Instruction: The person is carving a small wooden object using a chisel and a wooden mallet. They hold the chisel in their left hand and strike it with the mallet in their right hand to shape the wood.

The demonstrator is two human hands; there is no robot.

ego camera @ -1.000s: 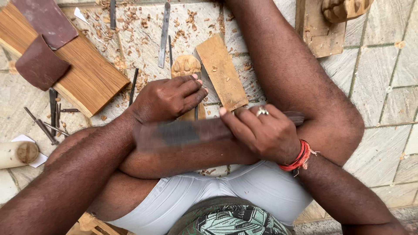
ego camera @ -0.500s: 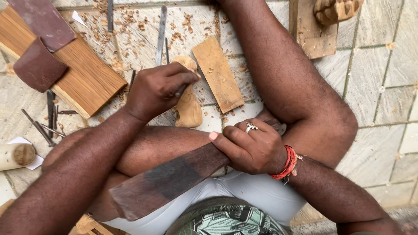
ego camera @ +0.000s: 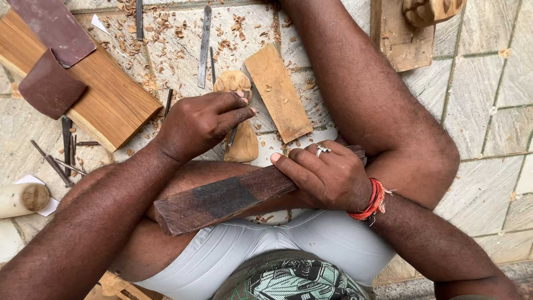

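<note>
I sit cross-legged on a tiled floor. My right hand (ego camera: 325, 179), with a ring and a red thread at the wrist, grips one end of a long dark wooden block (ego camera: 219, 199) lying across my lap. My left hand (ego camera: 202, 122) reaches forward over a pale carved wooden figure (ego camera: 240, 114) on the floor, its fingers closed on a thin metal tool (ego camera: 233, 135) whose tip shows below the hand. The figure lies between my legs, partly hidden by the left hand.
A flat light wood piece (ego camera: 277, 91) lies right of the figure. A long plank (ego camera: 83, 91) with dark sandpaper sheets (ego camera: 49, 89) is at left. Chisels (ego camera: 204, 47), small metal tools (ego camera: 61, 155), shavings and a wooden mallet (ego camera: 22, 199) surround it. Another carving (ego camera: 408, 28) sits top right.
The dark block has swung down from my forearm to lie across my lap, still in the right hand. My left hand left the block and moved forward onto the carved figure.
</note>
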